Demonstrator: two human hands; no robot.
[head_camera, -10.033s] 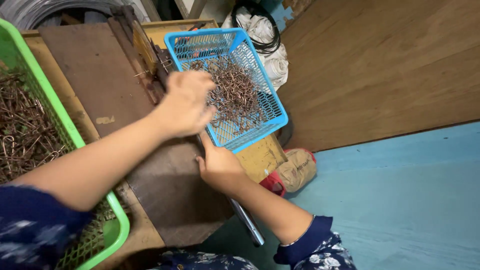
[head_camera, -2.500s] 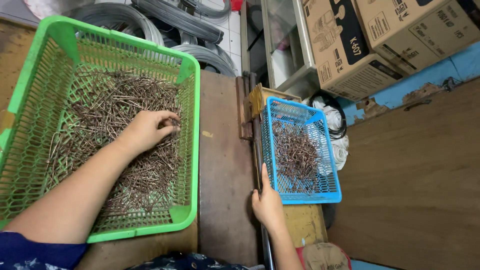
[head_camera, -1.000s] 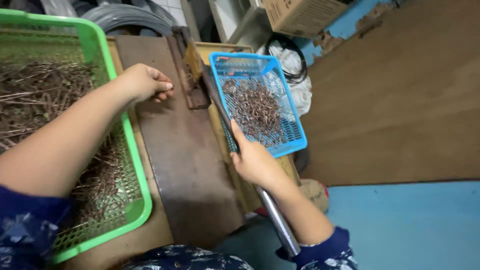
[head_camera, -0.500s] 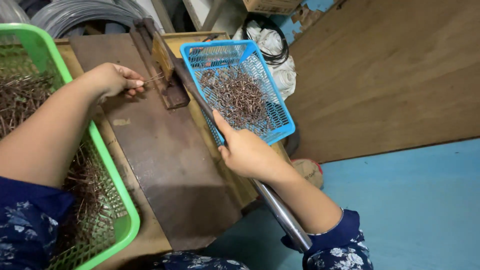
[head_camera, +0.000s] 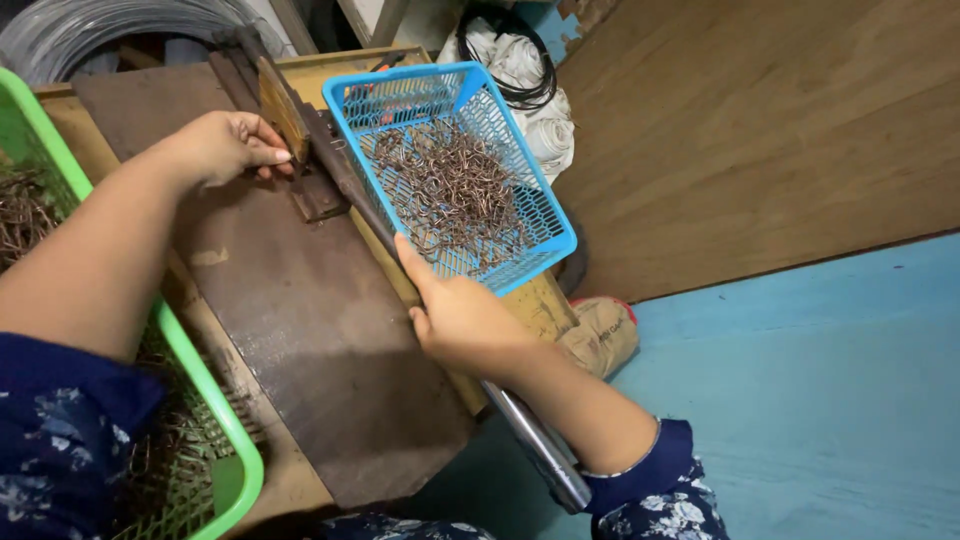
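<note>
My right hand (head_camera: 462, 318) is closed around a long metal lever handle (head_camera: 540, 450) that runs from the bottom centre up to a rusty bending jig (head_camera: 300, 140) on a dark steel plate (head_camera: 310, 320). My left hand (head_camera: 225, 145) has its fingers pinched together at the jig's block; whatever it pinches is too small to make out. A blue plastic basket (head_camera: 545, 225) of bent brown wire pieces sits just right of the lever. A green basket (head_camera: 215, 415) of straight wire pieces lies at the left under my forearm.
Coils of grey wire (head_camera: 90, 30) lie at the top left. White cloth and black cable (head_camera: 525, 75) sit behind the blue basket. A brown wooden board (head_camera: 780, 130) fills the right, with blue floor (head_camera: 830, 400) below it. A small sack (head_camera: 600, 335) lies by the bench.
My left hand left the green basket and came across to the jig. My right hand stayed on the lever throughout. The camera view swung right and down.
</note>
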